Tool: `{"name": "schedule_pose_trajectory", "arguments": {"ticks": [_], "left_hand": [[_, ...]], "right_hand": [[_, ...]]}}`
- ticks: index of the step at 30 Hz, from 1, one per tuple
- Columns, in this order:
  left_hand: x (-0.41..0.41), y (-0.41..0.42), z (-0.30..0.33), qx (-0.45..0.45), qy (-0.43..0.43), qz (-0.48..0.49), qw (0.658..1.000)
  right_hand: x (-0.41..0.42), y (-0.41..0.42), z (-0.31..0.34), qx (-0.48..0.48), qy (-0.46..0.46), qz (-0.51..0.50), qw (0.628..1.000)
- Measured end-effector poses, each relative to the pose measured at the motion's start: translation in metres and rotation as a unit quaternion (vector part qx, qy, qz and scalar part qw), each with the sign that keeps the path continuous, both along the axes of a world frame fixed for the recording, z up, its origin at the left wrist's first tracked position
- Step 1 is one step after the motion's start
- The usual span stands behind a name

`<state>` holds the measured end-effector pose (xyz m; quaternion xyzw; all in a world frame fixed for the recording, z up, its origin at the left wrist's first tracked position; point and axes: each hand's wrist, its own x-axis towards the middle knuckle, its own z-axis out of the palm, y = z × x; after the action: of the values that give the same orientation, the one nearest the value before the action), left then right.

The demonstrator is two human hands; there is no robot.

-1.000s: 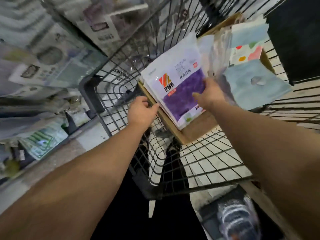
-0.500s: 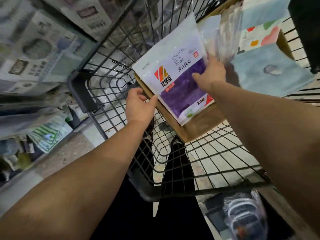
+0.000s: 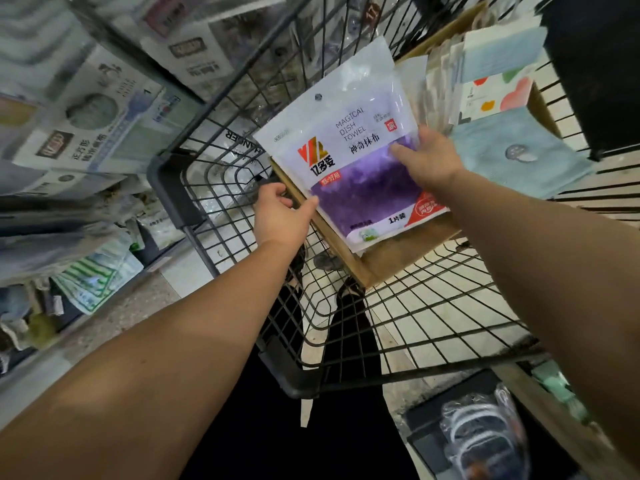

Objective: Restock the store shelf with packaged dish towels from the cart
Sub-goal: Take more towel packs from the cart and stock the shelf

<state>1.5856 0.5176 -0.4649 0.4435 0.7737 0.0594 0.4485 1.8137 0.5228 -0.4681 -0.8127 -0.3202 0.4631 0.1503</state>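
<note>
A white and purple packaged dish towel, printed "MAGICAL DISH TOWEL", is lifted above a brown cardboard box inside the black wire cart. My right hand grips the pack's right edge, thumb on its front. My left hand sits at the pack's lower left corner, thumb against its edge, fingers curled by the box's rim. Whether those fingers hold the pack or the box is hidden.
More packs, light blue towels and colourful ones, stand in the box at the right. The store shelf at left is crowded with packaged goods. A plastic-wrapped item lies low at the right. Pale floor shows through the cart.
My right hand has pulled the purple pack up out of the box and toward me. My left hand has stayed at the box's near corner, thumb now on the pack.
</note>
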Motion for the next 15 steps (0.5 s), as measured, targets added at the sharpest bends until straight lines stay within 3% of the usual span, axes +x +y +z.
{"name": "schedule_pose_trajectory", "arguments": {"ticks": [6,11,15], "left_hand": [[0.009,0.002,0.021,-0.029,-0.089,0.043,0.995],[-0.007,-0.009,0.035,-0.105,-0.210,0.104,0.966],[-0.031,-0.021,0.028,-0.136,-0.242,0.163,0.947]], "right_hand": [[0.017,0.011,0.048,0.060,0.154,-0.131,0.978],[0.011,0.010,0.062,0.072,0.230,-0.133,0.961],[-0.012,-0.002,0.052,0.058,0.247,-0.130,0.958]]}}
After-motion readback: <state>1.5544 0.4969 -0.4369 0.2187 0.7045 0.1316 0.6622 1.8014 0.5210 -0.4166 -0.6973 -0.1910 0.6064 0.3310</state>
